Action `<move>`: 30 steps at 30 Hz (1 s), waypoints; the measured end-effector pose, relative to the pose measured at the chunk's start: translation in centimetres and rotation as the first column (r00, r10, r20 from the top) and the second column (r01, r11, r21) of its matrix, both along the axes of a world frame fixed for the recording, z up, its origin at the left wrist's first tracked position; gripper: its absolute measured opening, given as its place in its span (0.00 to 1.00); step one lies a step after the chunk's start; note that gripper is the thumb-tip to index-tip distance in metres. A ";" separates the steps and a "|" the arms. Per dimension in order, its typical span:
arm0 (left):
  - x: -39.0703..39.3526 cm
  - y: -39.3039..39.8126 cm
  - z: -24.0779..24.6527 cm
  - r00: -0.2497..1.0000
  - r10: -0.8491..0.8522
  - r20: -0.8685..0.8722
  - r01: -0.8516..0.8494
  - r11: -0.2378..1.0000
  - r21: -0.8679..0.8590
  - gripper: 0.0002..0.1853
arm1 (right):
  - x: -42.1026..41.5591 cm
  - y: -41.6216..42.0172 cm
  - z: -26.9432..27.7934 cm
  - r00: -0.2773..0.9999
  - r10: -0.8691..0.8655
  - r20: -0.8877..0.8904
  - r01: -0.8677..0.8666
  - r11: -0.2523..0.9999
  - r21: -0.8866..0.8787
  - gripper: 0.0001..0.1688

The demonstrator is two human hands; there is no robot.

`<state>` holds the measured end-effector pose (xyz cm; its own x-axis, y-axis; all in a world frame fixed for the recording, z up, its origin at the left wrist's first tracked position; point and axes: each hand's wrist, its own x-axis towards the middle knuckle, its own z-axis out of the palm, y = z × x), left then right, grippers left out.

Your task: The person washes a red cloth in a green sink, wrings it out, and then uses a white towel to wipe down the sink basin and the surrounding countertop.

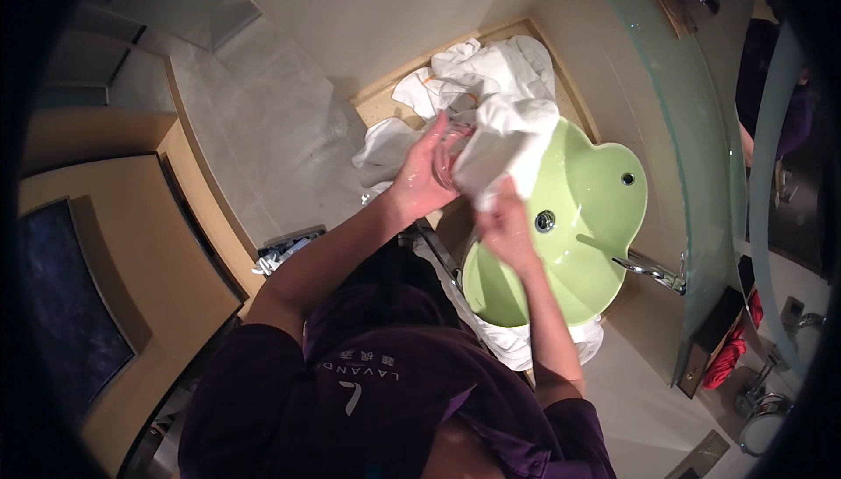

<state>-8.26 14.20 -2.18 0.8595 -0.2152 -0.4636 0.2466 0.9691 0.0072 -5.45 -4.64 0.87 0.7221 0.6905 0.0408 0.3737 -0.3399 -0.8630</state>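
Above the counter's edge, my left hand [424, 180] grips a clear glass vessel [449, 158], which looks like a drinking glass. Water drops glisten on that wrist. My right hand [506, 226], blurred, holds a white cloth [502, 144] against or just beside the glass; the exact contact is hard to make out. Part of the cloth hangs over the green flower-shaped washbasin [591, 216]. Behind both hands, a heap of white towels [506, 65] lies on the beige stone counter [374, 104], and where the held cloth ends and the heap begins is unclear.
A chrome faucet [650, 270] reaches over the basin from the right, below a glass shelf [690, 118]. More white cloth [506, 344] lies under the basin's near side. A round chrome mirror [765, 430] and a red item [725, 364] are at the right. A wooden door frame [197, 170] stands left.
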 end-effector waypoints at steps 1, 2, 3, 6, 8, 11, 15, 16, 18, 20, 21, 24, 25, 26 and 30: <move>0.3 -0.7 1.1 0.999 -0.048 0.006 0.046 0.983 0.176 0.32 | -0.8 1.4 1.1 0.990 0.124 0.073 -0.125 0.992 0.018 0.25; 0.3 -0.5 0.1 0.994 -0.079 0.075 0.071 0.992 0.107 0.30 | -0.9 1.4 1.7 0.988 0.155 -0.006 -0.155 0.987 -0.031 0.27; 0.1 -0.3 -1.8 0.984 -0.101 0.146 0.096 0.994 0.046 0.28 | -0.8 1.6 2.2 0.979 0.186 -0.083 -0.192 0.979 -0.072 0.30; -0.5 -0.7 -4.4 0.954 -0.008 0.299 -0.051 0.981 0.189 0.27 | -0.3 2.6 2.7 0.976 0.210 0.054 -0.206 0.976 -0.069 0.33; 0.2 -0.7 3.6 0.991 -0.130 0.041 0.093 0.866 0.492 0.30 | 0.4 2.5 2.4 0.971 0.137 0.198 -0.103 0.980 -0.171 0.33; 1.2 -1.8 3.4 0.987 -0.141 0.080 0.057 0.764 0.642 0.31 | 0.3 3.1 2.6 0.972 -0.127 0.200 0.156 0.978 -0.138 0.27; 1.6 -5.5 6.7 0.969 -0.226 0.104 -0.115 -0.034 0.993 0.32 | -0.5 0.2 2.9 0.955 -0.145 0.259 0.195 0.964 -0.178 0.10; 1.9 -6.1 7.1 0.948 -0.277 0.157 -0.186 -0.080 0.979 0.30 | -0.1 -1.1 3.0 0.973 -0.216 0.086 0.221 0.974 -0.057 0.09; 2.6 -7.3 7.7 0.898 -0.385 0.212 -0.259 -0.073 0.963 0.28 | 0.6 -4.1 3.2 0.888 -0.309 -0.341 0.359 0.928 0.095 0.12; 3.3 -8.1 8.7 0.849 -0.501 0.170 -0.177 0.033 0.984 0.27 | 0.3 -5.9 3.0 0.610 -0.331 -0.720 0.649 0.729 0.216 0.23; 3.7 -8.1 8.7 0.876 -0.448 0.180 -0.081 0.230 0.970 0.27 | 0.5 -7.6 2.6 0.485 -0.234 -0.843 0.782 0.547 0.298 0.29; 4.6 -7.3 9.7 0.949 -0.305 0.076 0.205 0.786 0.583 0.28 | 1.1 -13.4 -1.0 0.315 0.023 -0.949 0.929 0.196 0.313 0.31; 4.7 -6.0 7.8 0.953 -0.280 0.115 0.219 0.900 0.378 0.31 | 1.0 -13.2 -0.3 0.303 0.046 -0.952 0.937 0.168 0.306 0.31; 4.4 -4.8 8.8 0.945 -0.310 0.102 0.275 0.924 0.267 0.34 | 0.7 -12.8 1.0 0.287 0.061 -0.956 0.947 0.130 0.292 0.31; 3.9 -3.8 7.9 0.906 -0.396 0.151 0.358 0.906 0.226 0.28 | 0.9 -12.7 -0.6 0.278 0.077 -0.958 0.957 0.067 0.283 0.21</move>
